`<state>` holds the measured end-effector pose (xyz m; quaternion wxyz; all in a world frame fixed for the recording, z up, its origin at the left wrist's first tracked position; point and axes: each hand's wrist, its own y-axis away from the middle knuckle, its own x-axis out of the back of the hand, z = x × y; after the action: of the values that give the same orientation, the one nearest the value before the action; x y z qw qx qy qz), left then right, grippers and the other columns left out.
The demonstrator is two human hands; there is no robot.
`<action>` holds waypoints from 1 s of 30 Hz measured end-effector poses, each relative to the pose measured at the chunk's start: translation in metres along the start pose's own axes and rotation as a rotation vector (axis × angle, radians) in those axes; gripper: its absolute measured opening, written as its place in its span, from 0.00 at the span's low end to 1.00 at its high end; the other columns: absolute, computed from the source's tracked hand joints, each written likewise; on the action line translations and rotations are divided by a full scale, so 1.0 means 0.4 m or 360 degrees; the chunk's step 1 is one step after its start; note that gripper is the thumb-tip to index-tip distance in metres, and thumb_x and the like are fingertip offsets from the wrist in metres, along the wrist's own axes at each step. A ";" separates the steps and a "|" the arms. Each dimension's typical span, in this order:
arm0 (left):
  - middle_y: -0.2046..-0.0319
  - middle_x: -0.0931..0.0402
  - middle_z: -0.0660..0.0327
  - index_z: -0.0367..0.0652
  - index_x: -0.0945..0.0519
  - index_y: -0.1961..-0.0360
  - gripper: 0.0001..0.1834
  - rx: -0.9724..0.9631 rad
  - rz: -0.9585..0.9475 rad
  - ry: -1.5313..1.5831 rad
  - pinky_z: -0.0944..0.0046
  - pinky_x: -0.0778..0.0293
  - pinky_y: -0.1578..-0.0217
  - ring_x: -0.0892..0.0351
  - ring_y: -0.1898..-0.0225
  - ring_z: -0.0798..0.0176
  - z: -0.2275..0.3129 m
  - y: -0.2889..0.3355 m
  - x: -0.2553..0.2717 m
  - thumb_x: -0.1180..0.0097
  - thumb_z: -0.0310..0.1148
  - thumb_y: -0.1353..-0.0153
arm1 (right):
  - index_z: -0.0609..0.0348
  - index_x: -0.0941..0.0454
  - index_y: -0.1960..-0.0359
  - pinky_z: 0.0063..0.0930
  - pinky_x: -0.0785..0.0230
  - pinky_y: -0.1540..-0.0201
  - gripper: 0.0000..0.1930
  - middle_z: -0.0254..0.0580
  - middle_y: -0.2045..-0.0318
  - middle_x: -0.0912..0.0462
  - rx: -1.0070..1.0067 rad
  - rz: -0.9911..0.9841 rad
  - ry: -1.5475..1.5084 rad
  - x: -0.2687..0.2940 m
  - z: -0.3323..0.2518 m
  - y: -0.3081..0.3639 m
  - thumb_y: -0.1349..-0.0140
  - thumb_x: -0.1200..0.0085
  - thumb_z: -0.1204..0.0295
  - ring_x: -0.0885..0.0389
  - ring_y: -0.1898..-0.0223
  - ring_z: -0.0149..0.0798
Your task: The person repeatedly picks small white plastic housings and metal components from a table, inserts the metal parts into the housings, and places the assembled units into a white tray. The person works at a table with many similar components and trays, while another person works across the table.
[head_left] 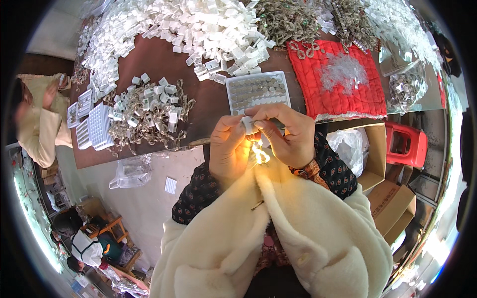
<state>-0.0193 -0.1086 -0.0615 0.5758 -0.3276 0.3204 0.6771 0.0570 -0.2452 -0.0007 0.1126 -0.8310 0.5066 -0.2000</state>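
Note:
My left hand (227,148) pinches a small white battery box (247,124) between thumb and fingers at the table's front edge. From its underside hangs a lit string of warm yellow fairy lights (260,153), glowing against my palm. My right hand (289,135) is closed, with thumb and forefinger pressed at the right side of the same box. Whether its fingertips also hold some small part is hidden. Just beyond my hands lies a white tray (231,102) with rows of round silvery button cells.
Loose white battery boxes (213,30) cover the table's far side. To the left lie boxed light strings (149,107) and white trays (101,126). A red quilted cloth (310,74) bears clear plastic bits. Cardboard boxes (392,201) and a red stool (420,144) stand right. Other people work on the left.

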 end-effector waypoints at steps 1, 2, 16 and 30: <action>0.51 0.20 0.56 0.44 0.22 0.50 0.11 0.0026 -0.0028 0.0140 0.57 0.24 0.53 0.20 0.55 0.62 0.001 0.003 0.003 0.44 0.33 0.30 | 0.65 0.21 0.62 0.24 0.23 0.65 0.04 0.46 0.61 0.14 -0.0212 0.0008 -0.0256 -0.002 -0.003 0.004 0.38 0.43 0.84 0.16 0.69 0.30; 0.50 0.20 0.56 0.44 0.22 0.50 0.10 0.0007 -0.0061 0.0113 0.56 0.24 0.52 0.20 0.54 0.61 0.001 0.002 0.007 0.45 0.32 0.30 | 0.65 0.21 0.63 0.23 0.23 0.64 0.03 0.46 0.61 0.14 -0.0322 0.0009 -0.0428 -0.004 -0.001 0.004 0.37 0.44 0.83 0.16 0.66 0.29; 0.55 0.19 0.58 0.43 0.22 0.52 0.09 -0.0017 0.0065 0.0102 0.57 0.22 0.52 0.19 0.55 0.62 0.008 0.002 0.029 0.44 0.32 0.30 | 0.62 0.20 0.63 0.25 0.21 0.62 0.05 0.45 0.60 0.13 -0.0153 0.0036 0.0015 -0.043 0.026 0.009 0.39 0.42 0.83 0.13 0.64 0.35; 0.58 0.18 0.57 0.41 0.21 0.53 0.08 -0.0052 0.0125 0.0122 0.58 0.24 0.55 0.20 0.58 0.62 0.017 0.006 0.026 0.44 0.28 0.31 | 0.63 0.20 0.61 0.26 0.21 0.60 0.06 0.46 0.60 0.13 -0.0102 -0.0025 0.0092 -0.050 0.017 0.002 0.39 0.42 0.84 0.13 0.62 0.35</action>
<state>-0.0233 -0.0975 -0.0660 0.5308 -0.3499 0.3438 0.6911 0.0513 -0.2278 -0.0115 0.0697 -0.8320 0.5094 -0.2085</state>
